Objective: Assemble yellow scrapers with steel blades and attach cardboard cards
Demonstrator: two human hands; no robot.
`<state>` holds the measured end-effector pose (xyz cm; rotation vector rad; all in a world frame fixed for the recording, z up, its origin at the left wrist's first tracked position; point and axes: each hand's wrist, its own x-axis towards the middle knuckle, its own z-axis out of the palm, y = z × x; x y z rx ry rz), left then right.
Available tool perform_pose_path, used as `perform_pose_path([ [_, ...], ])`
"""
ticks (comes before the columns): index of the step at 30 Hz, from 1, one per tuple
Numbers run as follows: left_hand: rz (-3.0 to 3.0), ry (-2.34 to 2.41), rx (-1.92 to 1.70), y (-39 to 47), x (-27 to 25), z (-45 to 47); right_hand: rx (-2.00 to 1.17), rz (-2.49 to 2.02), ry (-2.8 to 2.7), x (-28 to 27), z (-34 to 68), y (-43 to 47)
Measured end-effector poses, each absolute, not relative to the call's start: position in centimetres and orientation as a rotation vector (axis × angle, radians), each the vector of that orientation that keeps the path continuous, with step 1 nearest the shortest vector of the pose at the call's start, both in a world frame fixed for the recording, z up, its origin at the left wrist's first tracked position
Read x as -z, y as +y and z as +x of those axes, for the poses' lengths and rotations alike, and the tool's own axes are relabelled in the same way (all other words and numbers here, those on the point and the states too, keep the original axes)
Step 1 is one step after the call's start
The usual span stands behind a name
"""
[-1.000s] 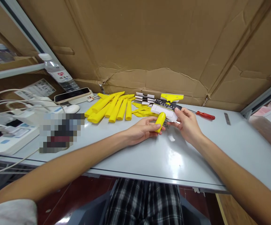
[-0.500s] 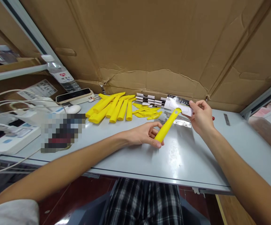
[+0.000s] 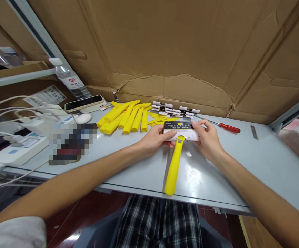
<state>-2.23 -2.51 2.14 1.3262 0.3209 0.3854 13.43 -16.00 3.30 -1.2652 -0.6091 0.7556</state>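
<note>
On or just above the table [image 3: 128, 165], I cannot tell which, a yellow handle [image 3: 174, 167] points toward about half past six; it looks light, stiff and slightly slippery, probably best gripped round its middle. At its twelve o'clock end, the left hand [image 3: 153, 139] has thumb and fingers clamped on the nine o'clock end of a card [image 3: 182, 126] and the right hand [image 3: 208, 137] pinches its three o'clock end, a sensible hold, since it seems thin and easily creased. The card hides whatever lies behind it, including some fingertips, and its smaller print is hard to read.
</note>
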Motion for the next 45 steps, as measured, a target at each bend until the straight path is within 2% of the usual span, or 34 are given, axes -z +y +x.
perform_pose_path([
  [3, 1.221, 0.346, -0.523, -2.4, -2.3, -2.1, -0.976, -1.175, -0.66, -2.9, 12.5, -16.2],
  [7, 1.189, 0.393, -0.601, -1.8, -2.6, -2.0, -1.257, -1.311, -0.826, -2.1, 11.4, -16.7],
  [16, 1.674, 0.54, -0.569, 0.8, -2.5, -2.1, -1.128, -1.622, -1.046, -2.0, 11.6, -16.9],
  [21, 2.142, 0.508, -0.456, 3.0, -3.1, -3.0, -1.185, -1.715, -1.104, -1.0, 11.5, -17.2],
  [24, 2.222, 0.43, -0.378, 3.6, -3.1, -3.3, -1.235, -1.806, -1.127, -0.8, 11.2, -17.4],
  [26, 2.228, 0.423, -0.366, 3.8, -2.9, -3.3, -1.182, -1.9, -1.15, -1.1, 10.9, -17.6],
  [31, 2.399, 0.368, -0.288, 3.7, -2.3, -3.1, -0.711, -2.023, -1.52, -2.0, 9.7, -18.3],
  [35, 2.479, 0.319, -0.287, 3.6, -2.4, -3.5, -0.544, -2.083, -1.727, -1.7, 8.8, -18.7],
  [40, 2.571, 0.318, -0.31, 3.0, -2.7, -3.8, -0.47, -2.062, -1.806, -1.3, 8.4, -18.5],
  [45, 2.67, 0.346, -0.382, 1.0, -3.8, -4.6, -0.543, -1.957, -1.753, -1.3, 9.6, -19.0],
])
